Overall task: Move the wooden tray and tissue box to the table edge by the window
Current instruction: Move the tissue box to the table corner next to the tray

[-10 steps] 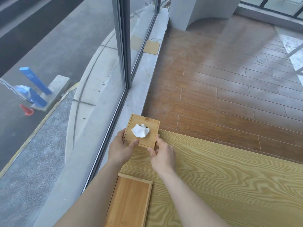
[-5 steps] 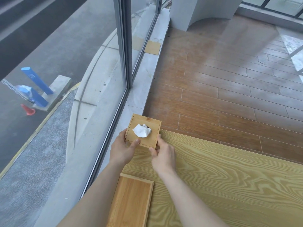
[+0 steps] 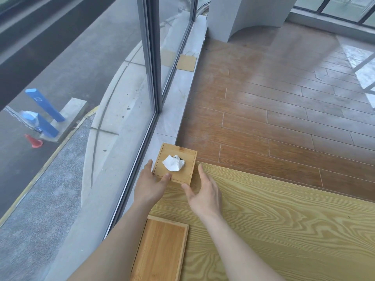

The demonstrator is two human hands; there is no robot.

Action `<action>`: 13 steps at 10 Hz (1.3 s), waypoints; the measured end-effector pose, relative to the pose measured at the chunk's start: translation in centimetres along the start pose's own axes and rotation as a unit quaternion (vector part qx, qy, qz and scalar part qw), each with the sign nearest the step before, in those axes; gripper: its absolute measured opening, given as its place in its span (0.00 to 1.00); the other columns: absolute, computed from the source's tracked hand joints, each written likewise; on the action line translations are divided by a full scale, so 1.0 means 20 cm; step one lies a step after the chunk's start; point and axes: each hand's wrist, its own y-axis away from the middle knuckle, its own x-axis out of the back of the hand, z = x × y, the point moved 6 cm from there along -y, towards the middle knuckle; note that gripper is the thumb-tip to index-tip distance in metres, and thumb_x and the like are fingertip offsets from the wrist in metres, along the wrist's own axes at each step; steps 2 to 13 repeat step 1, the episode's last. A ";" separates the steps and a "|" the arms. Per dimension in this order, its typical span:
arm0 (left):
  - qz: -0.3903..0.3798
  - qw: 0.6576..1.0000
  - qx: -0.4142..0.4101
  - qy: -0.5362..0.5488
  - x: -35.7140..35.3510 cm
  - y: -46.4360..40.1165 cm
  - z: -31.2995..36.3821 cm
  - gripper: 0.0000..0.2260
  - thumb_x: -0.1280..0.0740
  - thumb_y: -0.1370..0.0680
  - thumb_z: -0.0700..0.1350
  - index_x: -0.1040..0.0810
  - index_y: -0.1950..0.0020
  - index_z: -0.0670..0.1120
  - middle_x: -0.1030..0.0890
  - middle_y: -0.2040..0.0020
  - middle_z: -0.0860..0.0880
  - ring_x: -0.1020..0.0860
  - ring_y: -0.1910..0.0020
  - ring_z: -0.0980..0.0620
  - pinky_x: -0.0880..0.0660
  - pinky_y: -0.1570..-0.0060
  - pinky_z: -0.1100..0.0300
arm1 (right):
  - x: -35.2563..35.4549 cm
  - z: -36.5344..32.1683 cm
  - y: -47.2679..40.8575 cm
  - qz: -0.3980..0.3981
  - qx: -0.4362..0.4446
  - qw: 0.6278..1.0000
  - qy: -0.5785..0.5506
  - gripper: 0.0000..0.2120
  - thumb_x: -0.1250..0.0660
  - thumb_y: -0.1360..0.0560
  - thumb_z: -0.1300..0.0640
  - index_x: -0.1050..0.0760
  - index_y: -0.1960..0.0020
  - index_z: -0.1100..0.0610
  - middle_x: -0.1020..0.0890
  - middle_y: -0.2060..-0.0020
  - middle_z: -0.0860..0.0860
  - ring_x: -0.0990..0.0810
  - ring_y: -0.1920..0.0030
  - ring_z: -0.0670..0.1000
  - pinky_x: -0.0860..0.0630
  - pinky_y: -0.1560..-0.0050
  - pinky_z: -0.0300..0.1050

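The square wooden tissue box (image 3: 187, 159), with a white tissue (image 3: 173, 163) poking out of its top, sits on the far left corner of the light wooden table (image 3: 284, 230), right beside the window (image 3: 151, 78). My left hand (image 3: 149, 185) lies along the box's left side with fingers extended and the thumb resting on its near top edge. My right hand (image 3: 205, 193) hovers just right of the box, fingers spread, not touching it. The flat wooden tray (image 3: 160, 250) lies on the table's left edge, between my forearms.
A grey stone sill (image 3: 172, 110) runs along the glass beyond the table. A brown paper bag (image 3: 186, 62) lies on it farther off. Brown plank floor (image 3: 274, 110) stretches past the table's far edge, with a white pillar (image 3: 243, 15) at the back.
Both hands gripped the tissue box before. Now the right hand has let go and pulled back a little, and the left hand's fingers have straightened. The box stays at the corner.
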 end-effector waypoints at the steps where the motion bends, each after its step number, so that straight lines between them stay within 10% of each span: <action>1: 0.037 0.995 -0.039 -0.079 0.04 0.04 0.07 0.42 0.32 0.24 0.61 0.49 0.18 0.49 0.40 0.19 0.46 0.40 0.22 0.45 0.38 0.26 0.45 | 0.06 0.02 0.03 -0.020 0.012 0.998 0.054 0.46 0.38 0.27 0.28 0.56 0.18 0.43 0.47 0.18 0.52 0.49 0.19 0.54 0.43 0.21 0.57; 13: 0.037 0.995 -0.039 -0.079 0.04 0.04 0.07 0.42 0.32 0.24 0.61 0.49 0.18 0.49 0.40 0.19 0.46 0.40 0.22 0.45 0.38 0.26 0.45 | 0.06 0.02 0.03 -0.020 0.012 0.998 0.054 0.46 0.38 0.27 0.28 0.56 0.18 0.43 0.47 0.18 0.52 0.49 0.19 0.54 0.43 0.21 0.57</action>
